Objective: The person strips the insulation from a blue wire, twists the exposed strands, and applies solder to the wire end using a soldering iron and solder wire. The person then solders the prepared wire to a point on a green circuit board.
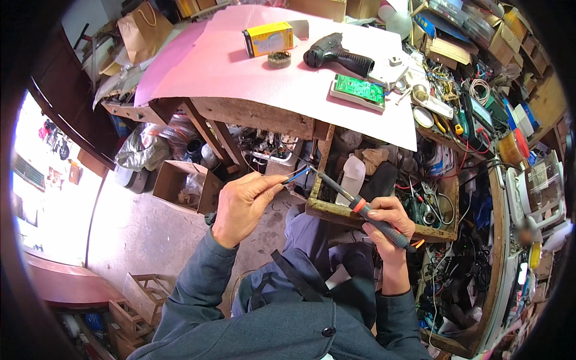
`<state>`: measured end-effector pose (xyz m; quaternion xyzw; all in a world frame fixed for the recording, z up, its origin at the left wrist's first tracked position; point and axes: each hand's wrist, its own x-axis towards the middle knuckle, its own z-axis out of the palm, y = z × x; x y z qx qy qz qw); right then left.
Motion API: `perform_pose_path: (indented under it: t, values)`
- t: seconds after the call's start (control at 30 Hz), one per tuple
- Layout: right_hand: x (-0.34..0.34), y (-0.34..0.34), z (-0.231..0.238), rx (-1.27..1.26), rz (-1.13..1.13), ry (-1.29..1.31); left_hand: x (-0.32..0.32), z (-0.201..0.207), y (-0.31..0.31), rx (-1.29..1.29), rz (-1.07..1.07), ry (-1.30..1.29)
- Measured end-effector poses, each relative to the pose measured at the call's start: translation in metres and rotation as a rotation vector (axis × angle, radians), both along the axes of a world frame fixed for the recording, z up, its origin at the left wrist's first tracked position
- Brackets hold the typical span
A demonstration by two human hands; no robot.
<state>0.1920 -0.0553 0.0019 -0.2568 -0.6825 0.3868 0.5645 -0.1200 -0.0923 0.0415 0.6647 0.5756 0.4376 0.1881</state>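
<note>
In front of my body, my right hand (389,227) is closed round the dark handle of a soldering iron (376,222) with a red ring. Its slim metal shaft slants up and to the left. My left hand (247,203) pinches a thin blue wire (297,177) between thumb and fingers. The wire's end lies close by the tip of the iron; whether they touch I cannot tell. Both hands are held in the air, left of and over the front of an open wooden drawer (336,211).
Pink sheeting covers the bench (222,72), bearing a cordless drill (339,55), a green circuit board (360,90), a yellow box (269,39) and a small round tin (279,59). Tools and cables crowd the right side. A cardboard box (187,187) stands on the floor.
</note>
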Motion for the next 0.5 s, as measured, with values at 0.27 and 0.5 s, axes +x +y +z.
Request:
perform_pose_path:
  t: [0.27,0.5]
  values:
    - [0.0007,-0.0001,0.0004,0.005,-0.005,-0.016,-0.0006,-0.0006,-0.0001,-0.010,0.008,-0.011]
    - [-0.0017,-0.0013,0.0016,0.006,-0.019,-0.016,-0.0014,-0.0010,0.0001,-0.003,0.010,-0.006]
